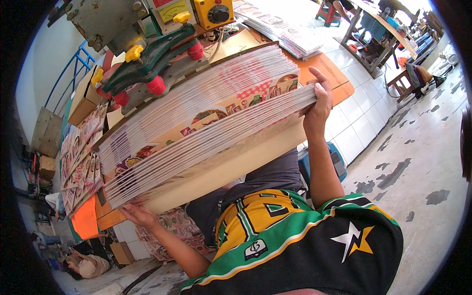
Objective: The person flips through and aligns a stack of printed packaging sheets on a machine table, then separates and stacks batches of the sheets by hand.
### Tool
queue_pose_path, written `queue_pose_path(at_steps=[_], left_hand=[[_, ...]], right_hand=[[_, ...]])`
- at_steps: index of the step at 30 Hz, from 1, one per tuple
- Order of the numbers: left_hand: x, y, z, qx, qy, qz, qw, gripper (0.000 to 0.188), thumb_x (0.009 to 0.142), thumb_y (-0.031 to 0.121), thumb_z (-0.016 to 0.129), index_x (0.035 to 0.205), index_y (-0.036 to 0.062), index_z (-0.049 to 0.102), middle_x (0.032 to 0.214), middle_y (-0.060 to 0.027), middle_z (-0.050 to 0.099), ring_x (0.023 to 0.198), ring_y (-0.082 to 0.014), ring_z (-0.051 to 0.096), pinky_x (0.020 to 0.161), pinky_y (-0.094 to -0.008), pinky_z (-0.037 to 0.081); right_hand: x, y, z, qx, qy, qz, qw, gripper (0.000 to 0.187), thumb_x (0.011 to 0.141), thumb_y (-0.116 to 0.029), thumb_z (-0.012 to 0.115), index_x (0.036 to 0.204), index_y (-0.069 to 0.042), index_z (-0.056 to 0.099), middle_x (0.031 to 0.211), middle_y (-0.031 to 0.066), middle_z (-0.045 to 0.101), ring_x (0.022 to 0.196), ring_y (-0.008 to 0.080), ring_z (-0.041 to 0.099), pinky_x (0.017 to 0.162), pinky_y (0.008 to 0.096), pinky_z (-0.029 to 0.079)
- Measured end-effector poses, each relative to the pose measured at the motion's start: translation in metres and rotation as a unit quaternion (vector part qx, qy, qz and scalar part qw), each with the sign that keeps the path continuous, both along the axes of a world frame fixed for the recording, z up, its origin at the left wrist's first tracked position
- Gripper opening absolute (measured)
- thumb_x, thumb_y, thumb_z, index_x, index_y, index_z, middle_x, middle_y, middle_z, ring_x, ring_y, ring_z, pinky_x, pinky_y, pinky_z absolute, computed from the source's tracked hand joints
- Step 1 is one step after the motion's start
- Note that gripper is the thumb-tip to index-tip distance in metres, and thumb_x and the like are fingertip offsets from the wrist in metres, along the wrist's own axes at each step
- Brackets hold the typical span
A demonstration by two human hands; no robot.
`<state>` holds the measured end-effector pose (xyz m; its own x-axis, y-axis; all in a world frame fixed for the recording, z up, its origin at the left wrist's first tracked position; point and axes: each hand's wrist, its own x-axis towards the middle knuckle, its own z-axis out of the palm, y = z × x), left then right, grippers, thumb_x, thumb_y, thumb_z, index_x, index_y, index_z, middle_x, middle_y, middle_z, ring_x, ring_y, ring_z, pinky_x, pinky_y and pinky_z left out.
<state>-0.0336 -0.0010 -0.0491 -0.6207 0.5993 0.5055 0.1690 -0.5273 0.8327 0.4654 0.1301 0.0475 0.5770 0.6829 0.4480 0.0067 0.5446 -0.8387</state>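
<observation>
A thick stack of printed sheets (211, 147) lies across the wooden worktable, its pale edges fanned into steps. Pictures of food and a red check pattern show on the exposed strips. My right hand (320, 101) grips the stack's right end, thumb near the upper edge and the forefinger pointing up. At the lower left corner, my left hand (140, 215) is closed on the stack's other end, its fingers partly hidden beneath. A plain cream sheet (231, 177) hangs along the near side, below the edges and in front of my lap.
Just beyond the stack stands a machine with a green clamp bar (147, 61), yellow knobs and red feet. A yellow control box (214, 12) with a black dial is behind it. More printed sheets (282, 29) lie at the far right, others (81, 167) at the left.
</observation>
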Motion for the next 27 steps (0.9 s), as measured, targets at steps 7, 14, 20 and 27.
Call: queue_pose_path(at_steps=[7,14,20,27], left_hand=[[0.0,-0.001,0.0,0.001,0.0,-0.001,1.0,0.063,0.101,0.038,0.051,0.144,-0.0042,0.033,0.144,-0.0185,0.044,0.129,-0.0278,0.046,0.109,-0.0388,0.037],[-0.001,-0.002,0.0,-0.001,0.013,-0.003,1.0,0.065,0.101,0.038,0.051,0.146,-0.0037,0.031,0.144,-0.0187,0.043,0.13,-0.0276,0.045,0.109,-0.0384,0.035],[0.004,0.001,0.004,0.005,0.018,0.002,1.0,0.064,0.101,0.039,0.05,0.146,-0.0034,0.031,0.144,-0.0182,0.043,0.13,-0.0274,0.045,0.109,-0.0381,0.035],[-0.001,0.0,0.0,0.002,0.036,0.013,0.999,0.062,0.101,0.038,0.05,0.144,-0.0034,0.033,0.143,-0.0178,0.044,0.13,-0.0272,0.045,0.109,-0.0383,0.035]], right_hand=[[0.003,-0.002,0.001,-0.054,-0.046,0.037,0.997,0.046,0.092,-0.029,0.04,0.117,0.002,0.062,0.084,0.002,0.052,0.078,0.0093,0.046,0.071,0.0236,0.035],[0.007,0.01,-0.01,0.006,-0.005,0.03,1.0,0.031,0.091,-0.025,0.045,0.104,0.0,0.058,0.086,0.0003,0.048,0.083,0.0088,0.044,0.077,0.0239,0.033],[0.014,0.007,-0.019,-0.038,0.019,0.035,0.998,0.025,0.093,-0.023,0.047,0.099,-0.001,0.056,0.096,0.0051,0.057,0.091,0.0114,0.048,0.086,0.0248,0.035],[0.0,0.007,-0.002,0.033,0.019,0.072,0.997,0.025,0.095,-0.021,0.045,0.098,0.001,0.057,0.106,0.0104,0.064,0.097,0.0138,0.053,0.09,0.0277,0.039]])
